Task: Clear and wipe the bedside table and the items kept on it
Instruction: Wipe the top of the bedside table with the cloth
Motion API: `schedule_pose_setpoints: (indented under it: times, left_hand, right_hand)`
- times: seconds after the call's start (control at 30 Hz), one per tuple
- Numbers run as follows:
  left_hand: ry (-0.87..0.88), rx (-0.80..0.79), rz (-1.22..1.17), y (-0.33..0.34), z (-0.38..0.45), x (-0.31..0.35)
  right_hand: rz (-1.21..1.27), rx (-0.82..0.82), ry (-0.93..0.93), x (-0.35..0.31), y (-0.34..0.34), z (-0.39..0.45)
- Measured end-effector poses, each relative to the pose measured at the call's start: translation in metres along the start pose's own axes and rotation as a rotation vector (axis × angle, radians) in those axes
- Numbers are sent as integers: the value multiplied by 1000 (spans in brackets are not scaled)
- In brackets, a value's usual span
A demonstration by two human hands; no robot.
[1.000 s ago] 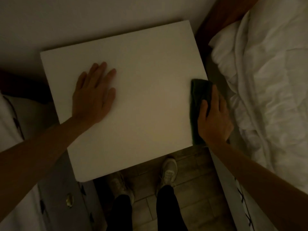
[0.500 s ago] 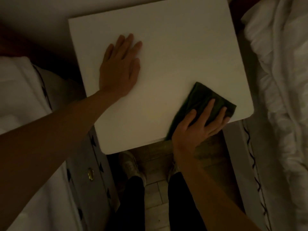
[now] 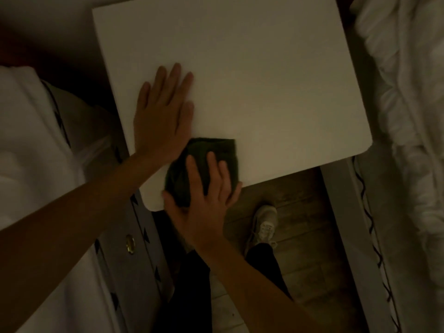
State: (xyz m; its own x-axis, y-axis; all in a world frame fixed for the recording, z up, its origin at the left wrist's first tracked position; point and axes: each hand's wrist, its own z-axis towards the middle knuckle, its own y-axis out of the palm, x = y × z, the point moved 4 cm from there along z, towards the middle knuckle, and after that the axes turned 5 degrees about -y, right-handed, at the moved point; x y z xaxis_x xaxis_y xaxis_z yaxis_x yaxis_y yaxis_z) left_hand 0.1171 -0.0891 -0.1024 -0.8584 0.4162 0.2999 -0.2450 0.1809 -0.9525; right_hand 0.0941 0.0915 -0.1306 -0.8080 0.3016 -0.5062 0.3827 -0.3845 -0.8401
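Head view, dim light: we look down on the white table [image 3: 252, 80] filling the upper middle of the frame. Our left hand [image 3: 163, 114] lies flat on it, fingers spread, palm down. Just below and touching it, our right hand [image 3: 204, 200] presses open-fingered on a dark green cloth [image 3: 211, 150] at the table's lower left edge. No writing or brand is legible. White bedding [image 3: 408, 92] lies at right.

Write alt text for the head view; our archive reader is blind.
Seen from above in dim light, a right hand presses a dark cloth on a bare white bedside table near its front edge. The left hand lies flat beside it; white bedding lies right.
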Motion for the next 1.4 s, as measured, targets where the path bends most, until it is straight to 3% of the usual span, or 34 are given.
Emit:
schedule_pose_setpoints:
  times: [0.2, 0.37, 0.57, 0.67, 0.8, 0.93, 1.03, 1.1, 1.23, 1.4]
  left_hand:
    - [-125, 58, -173, -10, -58, -19]
    - [-126, -50, -191, -14, -103, -31]
    - [-266, -234, -2, -13, -154, 7]
    - [-323, -437, 47, -19, -161, 34]
    - [-253, -646, 29, -38, -161, 74]
    - [-489, -856, -563, -82, -160, 114]
    - [-578, -936, -726, -125, -154, 143]
    - [-580, -889, -901, -160, -144, 162]
    - [-518, -620, -1170, -225, -114, 181]
    - [-502, -285, -1296, -300, -87, 188]
  right_hand:
    - [7, -64, -269, -2, -1, -11]
    - [36, -120, -626, 16, -25, -6]
    - [-8, -472, -1000, 47, -60, 8]
    - [-63, -674, -1075, 60, -88, 21]
    - [-22, -787, -941, 66, -145, 49]
    - [181, -829, -622, 43, -204, 72]
    - [372, -762, -346, 18, -249, 96]
    - [438, -705, -240, 0, -278, 115]
    - [666, -539, -200, -39, -326, 145]
    - [599, -585, -284, -84, -371, 189]
